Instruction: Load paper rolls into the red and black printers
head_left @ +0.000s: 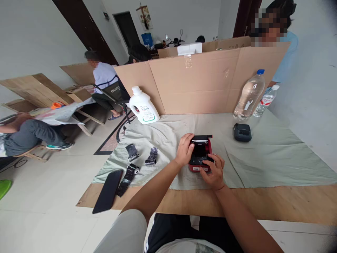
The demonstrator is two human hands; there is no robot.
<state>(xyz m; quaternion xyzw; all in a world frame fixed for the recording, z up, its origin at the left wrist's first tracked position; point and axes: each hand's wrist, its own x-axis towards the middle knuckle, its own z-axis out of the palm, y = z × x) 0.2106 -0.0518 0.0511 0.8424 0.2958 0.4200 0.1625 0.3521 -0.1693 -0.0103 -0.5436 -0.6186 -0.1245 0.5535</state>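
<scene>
A small red and black label printer (199, 169) rests on the cloth in front of me, its lid (201, 137) raised and its roll compartment showing. My left hand (184, 150) is wrapped round the printer's left side, fingertips by the lid hinge. With thumb and fingers, my right hand (214, 170) grips the front right edge, touching dark shiny material at the compartment's front. To the left lie three rolls of black labels: one folded roll (132, 152), one partly unrolled (151, 156) and one with a long tail (127, 180). The compartment's contents are partly hidden by my fingers.
A black phone (107, 191) overhangs the table's front left edge. A dark grey device (242, 132) sits right, near a large bottle (250, 95) and a small bottle (265, 101). A white jug (144, 105) stands before a cardboard screen (195, 84). Other people sit beyond.
</scene>
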